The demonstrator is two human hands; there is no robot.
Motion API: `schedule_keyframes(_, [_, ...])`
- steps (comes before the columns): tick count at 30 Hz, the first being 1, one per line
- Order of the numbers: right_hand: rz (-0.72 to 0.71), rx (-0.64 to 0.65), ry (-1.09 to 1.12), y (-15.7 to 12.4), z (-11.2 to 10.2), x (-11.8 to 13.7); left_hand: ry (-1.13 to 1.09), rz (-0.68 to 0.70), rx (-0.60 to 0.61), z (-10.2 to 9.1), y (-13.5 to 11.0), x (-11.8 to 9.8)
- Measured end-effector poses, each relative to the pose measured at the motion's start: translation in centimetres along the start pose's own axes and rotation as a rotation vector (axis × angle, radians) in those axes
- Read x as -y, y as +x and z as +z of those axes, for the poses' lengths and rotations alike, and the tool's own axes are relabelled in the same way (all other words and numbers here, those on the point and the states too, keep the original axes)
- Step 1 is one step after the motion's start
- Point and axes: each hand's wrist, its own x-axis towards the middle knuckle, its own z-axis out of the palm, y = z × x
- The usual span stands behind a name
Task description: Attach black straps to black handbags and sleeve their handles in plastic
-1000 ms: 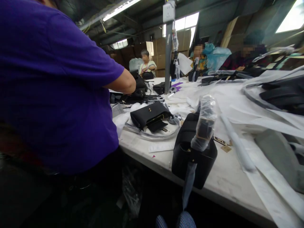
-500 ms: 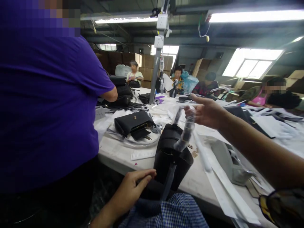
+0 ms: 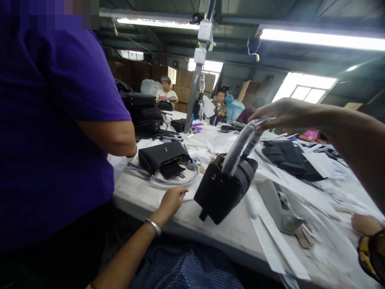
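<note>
My right hand (image 3: 270, 114) is closed round the plastic-wrapped handle (image 3: 240, 146) of a black handbag (image 3: 221, 190). The bag hangs tilted over the table's near part, its gold-coloured metal fitting facing left. Whether its base touches the table I cannot tell. Left of it, my left hand (image 3: 173, 201), with a silver bangle at the wrist, hovers by the table's front edge. Its fingers are loosely curled with a small gap, nothing visible in them, apart from the bag. Behind that hand lies another black bag (image 3: 162, 158), its flap open, with a plastic-wrapped strap around it.
A person in a purple shirt (image 3: 60, 120) stands close on the left. Stacked black bags (image 3: 141, 112) lie beyond. White paper strips (image 3: 270, 237), a grey object (image 3: 281, 206) and flat black pieces (image 3: 290, 158) cover the right side. A metal post (image 3: 194, 92) rises mid-table.
My right hand has closed on the handle and raised the handbag from my lap side, turning it. My left hand has come off the bag's side and moved forward over the table edge.
</note>
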Motion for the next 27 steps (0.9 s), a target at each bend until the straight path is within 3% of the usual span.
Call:
schedule_keyframes(4, [-0.305, 0.246, -0.009, 1.0, 3.0, -1.0, 0.119, -0.023, 0.034, 2.2, 1.9, 0.8])
schedule_keyframes(6, [-0.392, 0.267, 0.036, 1.1, 5.2, -1.1, 0.175, -0.038, 0.025, 3.0, 2.6, 1.0])
schedule_keyframes(9, [-0.439, 0.166, 0.065, 0.5, 8.0, -1.2, 0.226, -0.064, 0.0, 3.6, 3.2, 1.2])
schedule_keyframes(13, [-0.427, -0.058, -0.105, -2.9, 10.0, -0.9, 0.245, -0.082, -0.015, 3.5, 3.5, 1.2])
schedule_keyframes(17, [-0.177, -0.493, -0.231, -9.3, 11.3, -0.2, 0.242, -0.098, -0.014, 3.1, 3.3, 1.1])
schedule_keyframes(21, [0.232, -0.856, 0.032, -17.0, 14.4, 0.1, 0.232, -0.094, -0.008, 2.9, 3.2, 1.2])
schedule_keyframes(23, [0.463, -0.836, 0.245, -20.4, 17.0, 0.2, 0.228, -0.081, -0.016, 2.9, 3.2, 1.3])
schedule_keyframes(25, [0.595, -0.605, 0.362, -23.0, 20.0, 0.7, 0.224, -0.073, -0.022, 2.9, 3.3, 1.4])
schedule_keyframes(27, [0.592, -0.356, 0.43, -24.6, 23.1, 1.4, 0.218, -0.075, -0.024, 2.8, 3.5, 1.5])
